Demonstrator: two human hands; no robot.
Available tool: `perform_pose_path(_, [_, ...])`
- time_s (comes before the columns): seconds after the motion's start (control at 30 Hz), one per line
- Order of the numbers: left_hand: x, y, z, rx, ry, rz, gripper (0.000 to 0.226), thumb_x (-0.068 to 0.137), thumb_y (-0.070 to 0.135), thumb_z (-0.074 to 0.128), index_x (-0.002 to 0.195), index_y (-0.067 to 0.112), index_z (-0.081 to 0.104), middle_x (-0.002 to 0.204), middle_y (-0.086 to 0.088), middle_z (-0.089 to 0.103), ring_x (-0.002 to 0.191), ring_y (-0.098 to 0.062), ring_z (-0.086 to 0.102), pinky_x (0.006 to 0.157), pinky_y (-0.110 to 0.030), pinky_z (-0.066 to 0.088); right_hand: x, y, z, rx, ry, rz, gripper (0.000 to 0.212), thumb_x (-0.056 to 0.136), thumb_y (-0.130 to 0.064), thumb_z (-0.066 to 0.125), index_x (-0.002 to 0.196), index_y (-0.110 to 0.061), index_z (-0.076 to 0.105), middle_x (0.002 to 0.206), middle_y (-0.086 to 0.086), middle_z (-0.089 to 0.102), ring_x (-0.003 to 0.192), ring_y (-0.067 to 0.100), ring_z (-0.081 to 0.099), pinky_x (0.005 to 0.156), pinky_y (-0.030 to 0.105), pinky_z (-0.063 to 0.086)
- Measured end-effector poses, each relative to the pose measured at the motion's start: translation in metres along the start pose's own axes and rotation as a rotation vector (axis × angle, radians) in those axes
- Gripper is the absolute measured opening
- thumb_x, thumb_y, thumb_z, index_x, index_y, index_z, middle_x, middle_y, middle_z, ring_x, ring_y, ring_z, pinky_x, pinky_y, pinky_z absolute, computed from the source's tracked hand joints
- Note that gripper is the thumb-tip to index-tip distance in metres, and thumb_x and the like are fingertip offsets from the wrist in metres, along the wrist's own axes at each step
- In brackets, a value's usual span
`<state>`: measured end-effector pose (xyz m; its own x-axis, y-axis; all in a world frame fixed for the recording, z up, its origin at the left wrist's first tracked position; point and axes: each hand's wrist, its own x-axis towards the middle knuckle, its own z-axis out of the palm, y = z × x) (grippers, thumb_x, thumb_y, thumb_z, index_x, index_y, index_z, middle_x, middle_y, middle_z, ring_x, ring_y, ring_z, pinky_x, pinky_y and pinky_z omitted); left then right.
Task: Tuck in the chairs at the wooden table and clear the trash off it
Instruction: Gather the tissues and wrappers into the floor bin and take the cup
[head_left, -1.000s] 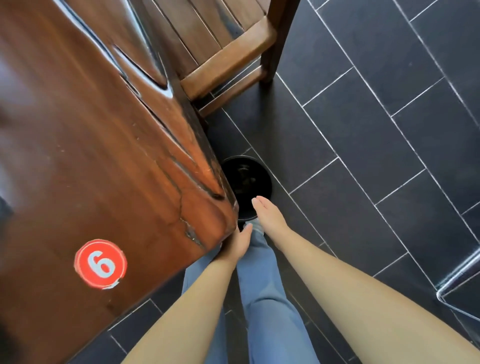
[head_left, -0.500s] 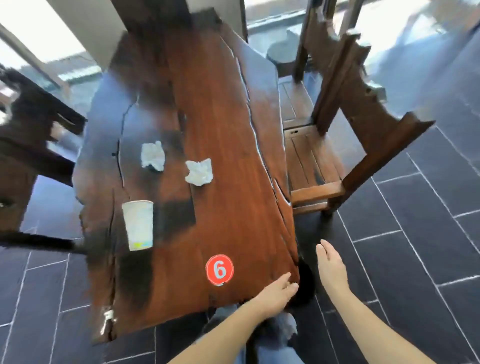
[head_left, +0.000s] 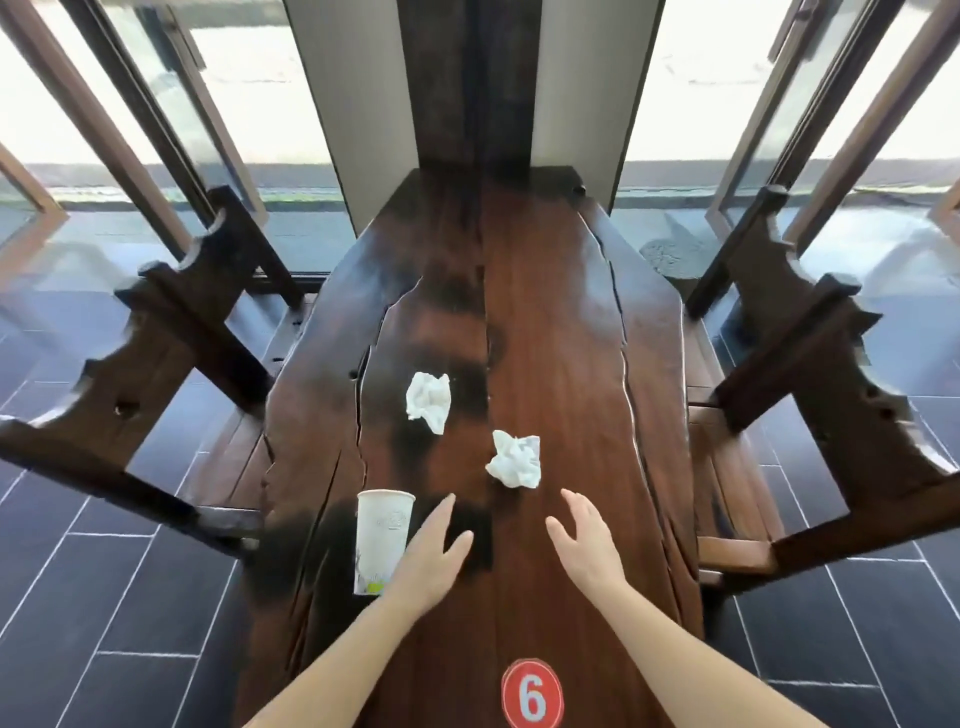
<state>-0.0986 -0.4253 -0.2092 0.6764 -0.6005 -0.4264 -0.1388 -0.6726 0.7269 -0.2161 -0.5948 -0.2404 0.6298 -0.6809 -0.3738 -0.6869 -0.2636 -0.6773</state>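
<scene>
While nothing is lifted yet, step: trash clearing;
Left chair (head_left: 156, 364): seat drawn in at the bench (head_left: 571, 338) edge;
Cup (head_left: 382, 540): on bench, near-left; seemingly on its side, long axis along the bench, mouth toward the far end;
Left grip (head_left: 428, 561): released, fingers straight, just right of cup; contact unclear;
Far napkin (head_left: 428, 402): crumpled, mid-bench;
Near napkin (head_left: 514, 460): crumpled, apart from it;
Right grip (head_left: 584, 545): released, empty, near that napkin;
Right chair (head_left: 810, 374): drawn in;
Next: likely curl round the cup wall; pinch near napkin.

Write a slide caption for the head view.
Left hand beside the cup, right hand near a napkin, both open over the table.
</scene>
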Motion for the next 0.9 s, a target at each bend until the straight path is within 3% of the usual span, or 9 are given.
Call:
perform_pose_path(0.13, [0.057,-0.013,-0.044,0.003,-0.004,0.003,0.059,0.094,0.026,0.048,0.145,0.02,0.02,0.154,0.001,0.023,0.14,-0.014,0.023,0.116,-0.032,0.02,0.029,-0.028,0.017,-0.073,-0.037,-0.014,0.051,0.094,-0.039,0.05,0.142,-0.028,0.035,0.155,-0.001,0.027,0.14,0.019,0.031,0.109,0.038,0.034])
perform_pose_path(0.23, [0.107,-0.021,-0.069,0.157,-0.024,0.029,0.06,0.094,0.026,0.046,0.147,0.017,0.018,0.155,0.0,0.02,0.142,-0.016,0.019,0.115,-0.033,0.017,0.051,-0.041,0.027,-0.11,-0.041,-0.012,0.048,0.094,-0.032,0.053,0.14,-0.029,0.038,0.154,-0.001,0.027,0.136,0.02,0.037,0.103,0.034,0.039])
perform_pose_path(0.33, [0.154,-0.023,-0.085,0.331,-0.08,0.065,0.062,0.093,0.029,0.047,0.145,0.016,0.018,0.155,-0.004,0.02,0.141,-0.023,0.022,0.113,-0.042,0.025,0.073,-0.048,0.034,-0.178,-0.095,-0.026,0.051,0.094,-0.028,0.053,0.142,-0.026,0.034,0.152,-0.002,0.028,0.131,0.019,0.04,0.097,0.03,0.041])
perform_pose_path(0.47, [0.2,-0.021,-0.091,0.441,-0.126,0.099,0.057,0.09,0.028,0.052,0.139,0.014,0.027,0.146,-0.009,0.036,0.129,-0.03,0.038,0.102,-0.048,0.038,0.107,-0.053,0.045,-0.257,-0.233,0.011,0.063,0.095,-0.03,0.051,0.148,-0.024,0.017,0.156,0.003,0.017,0.133,0.028,0.037,0.104,0.039,0.037])
perform_pose_path(0.63, [0.254,-0.036,-0.086,0.519,-0.14,0.125,0.064,0.088,0.031,0.053,0.143,0.02,0.022,0.148,-0.009,0.029,0.126,-0.036,0.037,0.097,-0.054,0.039,0.143,-0.052,0.064,-0.33,-0.231,0.066,0.071,0.093,-0.031,0.053,0.149,-0.029,0.01,0.156,0.006,0.018,0.127,0.035,0.04,0.099,0.046,0.043])
perform_pose_path(0.77, [0.251,-0.059,-0.063,0.741,-0.273,0.115,0.054,0.089,0.034,0.051,0.139,0.025,0.031,0.153,-0.008,0.017,0.139,-0.029,0.015,0.108,-0.052,0.026,0.144,-0.049,0.076,-0.465,-0.215,0.016,0.058,0.092,-0.026,0.055,0.142,-0.032,0.027,0.147,0.004,0.03,0.128,0.029,0.033,0.091,0.044,0.046])
perform_pose_path(0.9, [0.219,-0.06,-0.04,0.804,-0.131,0.225,0.031,0.09,0.028,0.052,0.118,0.018,0.052,0.13,-0.008,0.042,0.116,-0.026,0.039,0.089,-0.037,0.045,0.131,-0.041,0.088,-0.556,-0.186,-0.03,0.044,0.086,-0.025,0.064,0.125,-0.03,0.045,0.135,0.001,0.038,0.117,0.022,0.036,0.076,0.034,0.051])
